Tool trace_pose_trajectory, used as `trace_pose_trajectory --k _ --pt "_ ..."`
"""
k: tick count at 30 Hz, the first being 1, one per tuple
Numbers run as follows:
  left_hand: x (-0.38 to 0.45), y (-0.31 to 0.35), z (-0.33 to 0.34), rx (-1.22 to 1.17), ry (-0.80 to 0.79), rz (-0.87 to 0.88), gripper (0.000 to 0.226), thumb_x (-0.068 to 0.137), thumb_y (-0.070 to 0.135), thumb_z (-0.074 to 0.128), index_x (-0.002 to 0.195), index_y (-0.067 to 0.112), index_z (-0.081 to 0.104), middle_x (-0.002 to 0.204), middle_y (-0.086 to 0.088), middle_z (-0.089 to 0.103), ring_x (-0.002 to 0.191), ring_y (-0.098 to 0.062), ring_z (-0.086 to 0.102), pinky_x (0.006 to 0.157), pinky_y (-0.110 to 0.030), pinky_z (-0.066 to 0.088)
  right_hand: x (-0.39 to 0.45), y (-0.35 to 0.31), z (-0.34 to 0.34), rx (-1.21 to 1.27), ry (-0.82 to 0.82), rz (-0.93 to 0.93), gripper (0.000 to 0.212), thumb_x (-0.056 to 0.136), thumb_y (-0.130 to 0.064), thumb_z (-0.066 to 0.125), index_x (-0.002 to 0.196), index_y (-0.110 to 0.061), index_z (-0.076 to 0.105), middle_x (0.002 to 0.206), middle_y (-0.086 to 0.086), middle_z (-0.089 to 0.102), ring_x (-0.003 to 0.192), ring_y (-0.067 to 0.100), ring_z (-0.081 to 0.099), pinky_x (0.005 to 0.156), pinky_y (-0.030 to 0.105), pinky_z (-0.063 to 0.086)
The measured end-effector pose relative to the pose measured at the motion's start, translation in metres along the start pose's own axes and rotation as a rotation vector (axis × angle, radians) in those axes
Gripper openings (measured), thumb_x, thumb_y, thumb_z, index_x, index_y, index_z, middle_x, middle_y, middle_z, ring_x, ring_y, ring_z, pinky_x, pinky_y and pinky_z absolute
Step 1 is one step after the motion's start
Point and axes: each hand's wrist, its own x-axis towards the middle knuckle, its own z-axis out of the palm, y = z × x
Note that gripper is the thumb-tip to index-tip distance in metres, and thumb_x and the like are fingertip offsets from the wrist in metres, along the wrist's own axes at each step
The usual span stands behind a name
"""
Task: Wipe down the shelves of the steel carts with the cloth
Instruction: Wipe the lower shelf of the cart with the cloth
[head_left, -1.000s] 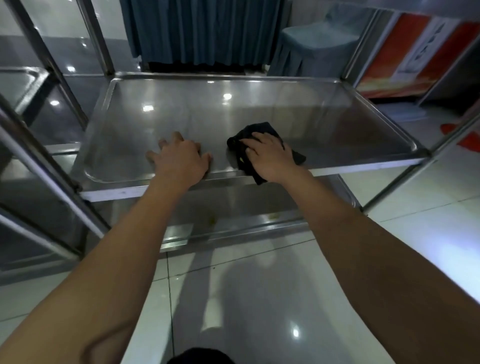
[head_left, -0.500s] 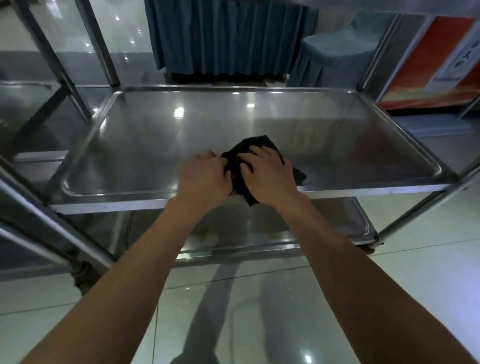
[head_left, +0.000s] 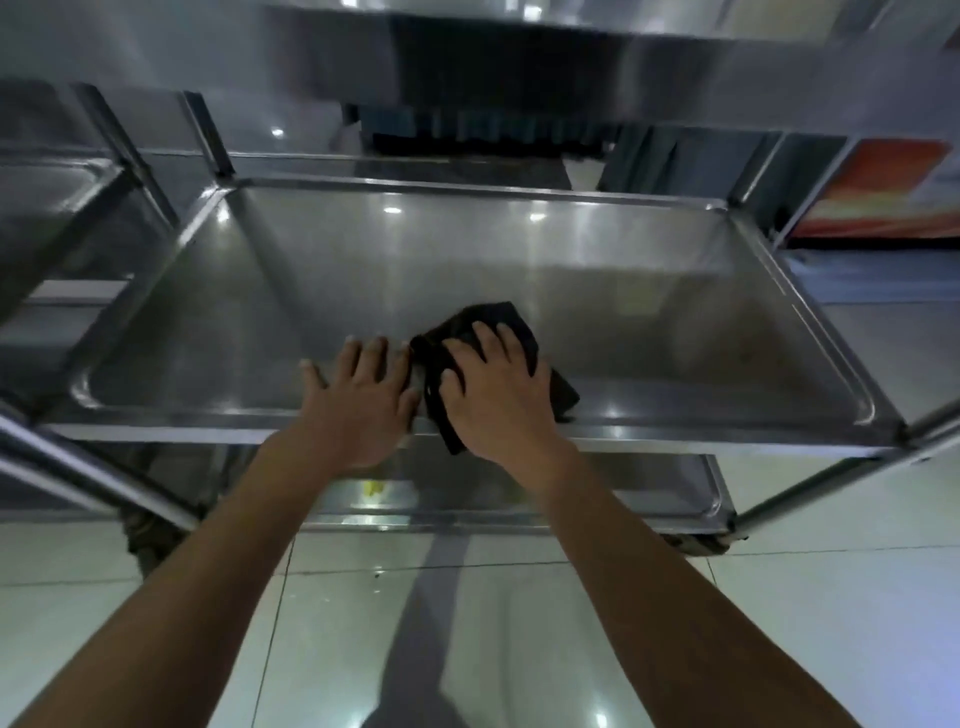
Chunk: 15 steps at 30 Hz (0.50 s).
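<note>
A black cloth (head_left: 511, 327) lies crumpled near the front edge of the steel cart's middle shelf (head_left: 649, 322). My right hand (head_left: 493, 395) lies on top of the cloth with fingers spread, pressing it onto the shelf. My left hand (head_left: 363, 395) lies flat on the shelf just left of the cloth, fingers straight, its edge close to or touching the cloth. Part of the cloth hangs over the shelf's front rim under my right hand.
A lower shelf (head_left: 597, 493) sits below, with a small yellow scrap (head_left: 373, 487) on it. The cart's top shelf (head_left: 519, 57) hangs overhead. Another steel cart (head_left: 62, 208) stands to the left. Slanted frame bars (head_left: 104, 478) and glossy floor tiles (head_left: 831, 597) surround the cart.
My left hand moved from the shelf's front edge to the cloth, gripped its left side, and now lies flat beside it. My view has dropped lower and closer.
</note>
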Motion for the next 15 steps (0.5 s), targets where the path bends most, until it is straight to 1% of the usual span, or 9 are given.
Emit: trace_pose_trajectory --k 4,7,9,12,15 --pt "0.008 0.003 -0.004 -0.097 0.022 0.006 0.06 0.105 0.045 0.023 0.16 0.026 0.007 0.167 -0.004 0.005 0.154 -0.032 0.002 0.115 -0.07 0.013 0.004 0.004 0.006 0.026 -0.015 -0.03 0.051 0.1 -0.045 0.025 0.147 -0.033 0.039 0.164 0.002 0.023 0.151 0.025 0.01 0.117 0.063 0.005" --pt "0.008 0.025 -0.015 -0.222 0.072 0.087 0.057 0.103 0.036 0.03 0.158 0.021 0.019 0.165 -0.004 0.021 0.151 -0.032 0.018 0.115 -0.068 0.02 0.004 0.014 0.003 0.012 -0.003 -0.022 0.048 0.102 -0.042 0.028 0.147 -0.032 0.041 0.163 0.001 0.025 0.151 0.025 0.012 0.116 0.063 0.007" --pt "0.002 0.038 -0.016 -0.211 0.091 0.074 0.055 0.101 0.038 0.034 0.154 0.024 0.028 0.161 -0.002 0.03 0.147 -0.032 0.027 0.112 -0.069 0.023 0.001 0.025 -0.001 0.008 -0.002 -0.002 0.047 0.102 -0.041 0.028 0.146 -0.034 0.042 0.163 0.0 0.026 0.151 0.024 0.013 0.117 0.063 0.009" --pt "0.002 0.045 -0.02 -0.17 0.125 0.021 0.047 0.096 0.04 0.043 0.14 0.026 0.048 0.15 -0.005 0.045 0.138 -0.037 0.039 0.107 -0.069 0.031 -0.005 0.055 -0.013 0.015 0.009 0.04 0.045 0.102 -0.041 0.029 0.145 -0.037 0.043 0.162 -0.001 0.027 0.151 0.023 0.014 0.117 0.062 0.012" --pt "0.008 0.061 -0.029 -0.201 0.174 0.016 0.04 0.089 0.039 0.05 0.126 0.028 0.061 0.137 -0.007 0.055 0.124 -0.04 0.051 0.104 -0.062 0.04 -0.01 0.096 -0.029 -0.003 0.018 0.109 0.045 0.102 -0.042 0.028 0.145 -0.039 0.042 0.162 -0.002 0.027 0.151 0.022 0.015 0.118 0.062 0.013"
